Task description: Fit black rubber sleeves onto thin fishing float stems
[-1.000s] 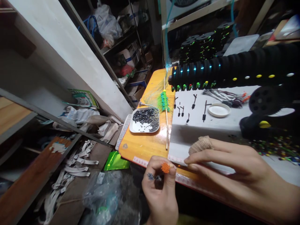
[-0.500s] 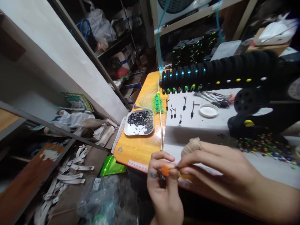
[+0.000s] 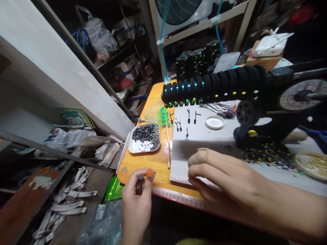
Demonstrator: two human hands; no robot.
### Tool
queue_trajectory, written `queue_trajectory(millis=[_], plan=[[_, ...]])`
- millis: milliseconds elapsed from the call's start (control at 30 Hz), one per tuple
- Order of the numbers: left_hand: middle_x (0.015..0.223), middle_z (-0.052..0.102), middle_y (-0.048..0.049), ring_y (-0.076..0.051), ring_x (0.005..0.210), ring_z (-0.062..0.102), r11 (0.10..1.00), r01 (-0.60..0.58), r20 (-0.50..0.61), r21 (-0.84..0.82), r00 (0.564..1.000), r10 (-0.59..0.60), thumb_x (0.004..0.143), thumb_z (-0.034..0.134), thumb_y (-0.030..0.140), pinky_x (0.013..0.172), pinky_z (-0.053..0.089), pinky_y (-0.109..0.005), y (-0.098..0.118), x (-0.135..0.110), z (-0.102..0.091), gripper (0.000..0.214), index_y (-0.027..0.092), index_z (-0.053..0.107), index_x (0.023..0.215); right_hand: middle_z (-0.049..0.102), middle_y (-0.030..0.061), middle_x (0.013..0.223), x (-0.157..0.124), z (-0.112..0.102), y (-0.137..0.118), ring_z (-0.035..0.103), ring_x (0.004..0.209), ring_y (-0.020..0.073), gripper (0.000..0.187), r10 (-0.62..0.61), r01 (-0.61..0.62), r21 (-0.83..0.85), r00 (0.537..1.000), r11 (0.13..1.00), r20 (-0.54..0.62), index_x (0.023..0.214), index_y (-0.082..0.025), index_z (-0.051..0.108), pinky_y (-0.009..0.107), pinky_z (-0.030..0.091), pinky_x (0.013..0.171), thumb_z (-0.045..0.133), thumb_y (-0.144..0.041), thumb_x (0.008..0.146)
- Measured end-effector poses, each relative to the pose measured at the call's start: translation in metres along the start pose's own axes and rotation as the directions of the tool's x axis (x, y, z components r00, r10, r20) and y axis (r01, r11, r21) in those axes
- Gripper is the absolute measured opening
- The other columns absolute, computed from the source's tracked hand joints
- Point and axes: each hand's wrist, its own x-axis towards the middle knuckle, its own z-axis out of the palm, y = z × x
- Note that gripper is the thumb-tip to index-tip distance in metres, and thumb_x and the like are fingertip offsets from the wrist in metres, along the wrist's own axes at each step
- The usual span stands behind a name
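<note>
My left hand (image 3: 136, 204) is below the front left corner of the orange table (image 3: 150, 160). Its fingers are closed round a small dark piece with an orange bead (image 3: 149, 173) at its tip. My right hand (image 3: 224, 173) rests on the white sheet (image 3: 204, 136) near the table's front edge. Its fingers are pressed together in a pinch; what they hold I cannot make out. The index finger wears a tan wrap (image 3: 198, 156). The two hands are apart.
A white tray of small black tubes (image 3: 144, 137) and a thin stick with green beads (image 3: 166, 136) lie on the table's left part. A black foam roller (image 3: 214, 86) on a black stand (image 3: 268, 126) spans the back. Coloured beads (image 3: 268, 158), a white dish (image 3: 214, 121) and cluttered shelves (image 3: 112, 68) surround.
My left hand has drawn away to the left with the orange-tipped piece, separating from my right hand. The view has swung to the right.
</note>
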Motion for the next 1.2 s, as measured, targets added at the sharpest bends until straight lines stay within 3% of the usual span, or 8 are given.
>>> queue_trajectory(millis=[67,167,333,467,733,933,1100,1200], plan=[[0.117,0.075,-0.0091,-0.027,0.106,0.072,0.959,-0.089,0.153,0.269,0.987,0.049,0.095,0.069,0.024,0.089,0.058,-0.038,-0.008,0.008,-0.006,0.014,0.025,0.078,0.105,0.064,0.0053,0.082,0.001,0.004,0.000,0.057,0.073,0.0153,0.019,0.040,-0.039,0.071,0.999,0.997,-0.013,0.092,-0.018,0.058,0.025,0.047,0.063,0.048,-0.006,0.101],[0.139,0.061,-0.0112,-0.028,0.116,0.067,0.917,-0.144,0.112,0.372,0.988,0.110,0.091,0.074,0.028,0.091,0.056,-0.039,-0.012,0.013,-0.009,0.039,0.029,0.069,0.130,0.059,0.0027,0.080,0.002,0.005,0.003,0.054,0.073,0.0146,0.016,0.113,-0.104,0.207,0.993,0.973,-0.033,0.088,-0.019,0.060,0.024,0.044,0.062,0.054,-0.009,0.098],[0.117,0.055,-0.0049,-0.010,0.066,0.056,0.995,-0.090,-0.198,-0.051,0.977,0.079,0.091,0.077,0.039,0.058,0.048,-0.023,0.007,-0.001,0.008,0.025,0.024,0.068,0.109,0.058,0.0030,0.083,0.003,-0.002,0.008,0.056,0.075,0.0133,0.013,0.202,-0.196,0.327,0.979,0.924,0.016,0.091,-0.018,0.072,0.022,0.047,0.066,0.063,-0.015,0.100],[0.094,0.056,0.0004,-0.006,0.058,0.046,0.781,0.178,0.087,-0.599,0.984,-0.158,0.104,0.059,0.038,0.058,0.043,-0.019,0.030,-0.026,0.040,0.022,0.022,0.067,0.092,0.056,0.0012,0.078,0.002,-0.002,0.008,0.055,0.072,0.0128,0.012,0.227,-0.199,0.360,0.973,0.911,-0.037,0.090,-0.019,0.074,0.022,0.046,0.062,0.066,-0.015,0.099],[0.068,0.053,0.0031,-0.009,0.059,0.042,0.488,0.506,0.379,-0.711,0.860,-0.341,0.090,0.075,0.055,0.056,0.037,-0.019,0.048,-0.046,0.077,0.035,0.020,0.072,0.092,0.060,0.0006,0.078,-0.002,0.010,0.002,0.055,0.069,0.0117,0.017,0.344,-0.300,0.433,0.939,0.850,-0.025,0.086,-0.020,0.061,0.021,0.047,0.060,0.055,-0.013,0.101],[0.082,0.068,-0.0026,-0.012,0.063,0.050,0.552,0.495,0.376,-0.671,0.869,-0.322,0.093,0.070,0.056,0.061,0.045,-0.022,0.051,-0.047,0.079,0.036,0.022,0.073,0.106,0.065,0.0023,0.084,-0.005,0.013,0.002,0.063,0.065,0.0095,0.014,0.373,-0.328,0.531,0.927,0.781,0.024,0.092,-0.019,0.071,0.018,0.052,0.055,0.061,-0.017,0.102],[0.097,0.074,-0.0091,-0.023,0.091,0.068,0.664,0.430,0.256,-0.612,0.902,-0.348,0.090,0.074,0.055,0.087,0.055,-0.031,0.052,-0.050,0.081,0.035,0.021,0.072,0.101,0.068,0.0033,0.081,-0.006,0.013,0.005,0.062,0.070,0.0119,0.011,0.257,-0.218,0.410,0.965,0.886,-0.043,0.098,-0.017,0.073,0.021,0.051,0.061,0.063,-0.013,0.099],[0.087,0.070,-0.0040,-0.018,0.083,0.065,0.628,0.418,0.233,-0.657,0.904,-0.357,0.091,0.074,0.053,0.080,0.054,-0.026,0.050,-0.053,0.083,0.032,0.022,0.070,0.095,0.066,0.0032,0.080,-0.008,0.016,0.005,0.059,0.070,0.0123,0.012,0.239,-0.200,0.370,0.969,0.907,-0.061,0.097,-0.017,0.070,0.022,0.049,0.060,0.061,-0.009,0.098]])
